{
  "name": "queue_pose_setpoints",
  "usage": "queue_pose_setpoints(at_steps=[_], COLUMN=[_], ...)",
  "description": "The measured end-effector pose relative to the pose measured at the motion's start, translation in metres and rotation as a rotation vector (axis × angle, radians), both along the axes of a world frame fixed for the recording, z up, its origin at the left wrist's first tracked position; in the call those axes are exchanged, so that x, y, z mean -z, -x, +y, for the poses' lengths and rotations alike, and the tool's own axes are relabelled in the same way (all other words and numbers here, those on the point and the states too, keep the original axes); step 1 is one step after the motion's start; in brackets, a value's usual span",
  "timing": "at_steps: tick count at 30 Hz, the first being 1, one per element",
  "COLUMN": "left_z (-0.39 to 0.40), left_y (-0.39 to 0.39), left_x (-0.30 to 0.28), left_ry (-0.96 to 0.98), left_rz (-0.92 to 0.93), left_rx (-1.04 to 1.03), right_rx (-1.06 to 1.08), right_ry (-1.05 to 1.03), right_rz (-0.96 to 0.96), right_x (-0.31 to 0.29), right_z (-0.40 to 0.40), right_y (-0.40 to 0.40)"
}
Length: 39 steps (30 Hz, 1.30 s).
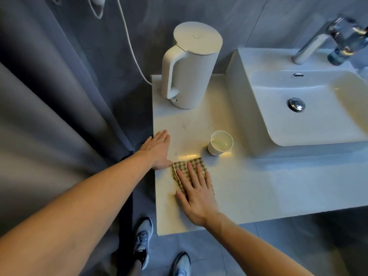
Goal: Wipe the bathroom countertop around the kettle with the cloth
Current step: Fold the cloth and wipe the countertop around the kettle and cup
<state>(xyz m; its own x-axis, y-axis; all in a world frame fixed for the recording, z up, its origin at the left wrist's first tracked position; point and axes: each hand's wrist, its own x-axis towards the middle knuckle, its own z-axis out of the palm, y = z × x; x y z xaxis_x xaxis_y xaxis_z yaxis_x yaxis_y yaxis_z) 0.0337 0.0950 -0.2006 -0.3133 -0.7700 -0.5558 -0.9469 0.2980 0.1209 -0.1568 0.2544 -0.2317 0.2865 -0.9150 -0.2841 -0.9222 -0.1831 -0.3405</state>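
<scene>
Looking down: two shoes (143,242) on the grey floor tiles, just below the bench (249,188) front edge.

Right hand (196,198): flat, fingers spread, palm down, pressing the cloth (190,166) onto the bench. Not gripping, just laid on top. Cloth is green/cream check, bunched under the fingers, near the bench's front-left area. Only its far and left edges show past the hand.

Left hand (158,149): open, fingers together and extended, resting at the bench's left edge, its thumb side touching or just beside the cloth's far-left corner. Holding nothing.

Cup (220,143): white, upright, just beyond and right of the cloth, apart from it. Appears to hold some clear liquid low down; level hard to read. Sits near the sink's front-left corner, not touching it.

Sink (245,100): white rectangular vessel basin sitting on the bench, right side. Basin looks dry, nothing in it except the chrome drain plug (296,104) and an overflow slot on the back wall. Chrome tap (326,40) at the back, blurred.

Kettle (189,66): white, tall, lid closed, upright at the bench's back-left corner, handle toward the left. Contents not visible. Well apart from the cloth and both hands, bare bench between. White cord (131,48) runs from behind it up the grey wall.

Grey curtain (59,96) hangs left of the bench.
</scene>
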Motion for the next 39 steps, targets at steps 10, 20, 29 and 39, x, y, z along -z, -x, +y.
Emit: queue_pose_setpoints(at_steps=[10,20,29,39], left_z=[0.003,0.032,0.024,0.006], left_y=[0.031,0.07,0.141,0.084], left_x=[-0.007,-0.024,-0.047,-0.054], left_ry=[-0.054,0.155,0.226,0.333], left_rz=[-0.046,0.412,0.666,0.667], left_rx=[-0.15,-0.355,-0.324,-0.43], right_rx=[0.086,0.324,0.269,0.311], right_ry=[0.032,0.114,0.066,0.081], right_rz=[0.019,0.015,0.004,0.023], right_x=[-0.001,0.013,0.012,0.002], right_z=[0.076,0.004,0.026,-0.106], right_y=[0.118,0.121,0.116,0.102])
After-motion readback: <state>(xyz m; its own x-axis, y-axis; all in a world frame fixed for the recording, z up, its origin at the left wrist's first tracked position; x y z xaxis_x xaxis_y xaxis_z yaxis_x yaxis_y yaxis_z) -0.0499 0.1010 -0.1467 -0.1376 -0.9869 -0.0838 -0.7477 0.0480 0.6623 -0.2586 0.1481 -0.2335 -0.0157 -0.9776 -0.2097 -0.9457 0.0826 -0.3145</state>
